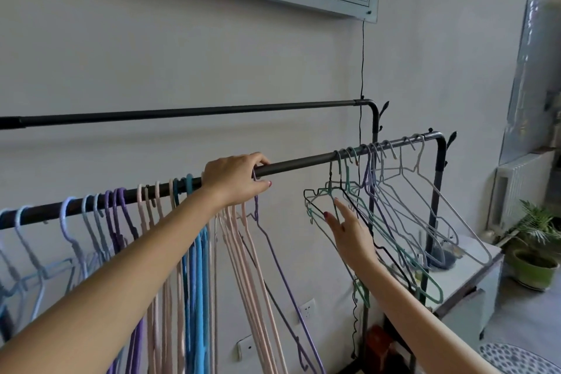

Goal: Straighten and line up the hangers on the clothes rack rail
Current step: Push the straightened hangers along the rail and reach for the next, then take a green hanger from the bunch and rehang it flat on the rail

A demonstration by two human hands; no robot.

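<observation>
A dark rack rail (297, 162) slopes up to the right. On its left part hang several light blue, purple, pink and blue hangers (194, 252), close together and fairly straight. My left hand (235, 181) is on the rail over the hook of a purple hanger (274, 252), fingers curled around it. Further right, a tangled bunch of green, black, lilac and white hangers (394, 206) hangs splayed and tilted. My right hand (349, 229) reaches into that bunch with straight fingers, touching the black and green hangers.
A second, higher rail (188, 112) runs behind. A black cord (362, 64) drops from a wall poster. A white cabinet (473, 276) stands behind the rack's right post, with potted plants (537, 246) and a radiator (516, 188) beyond.
</observation>
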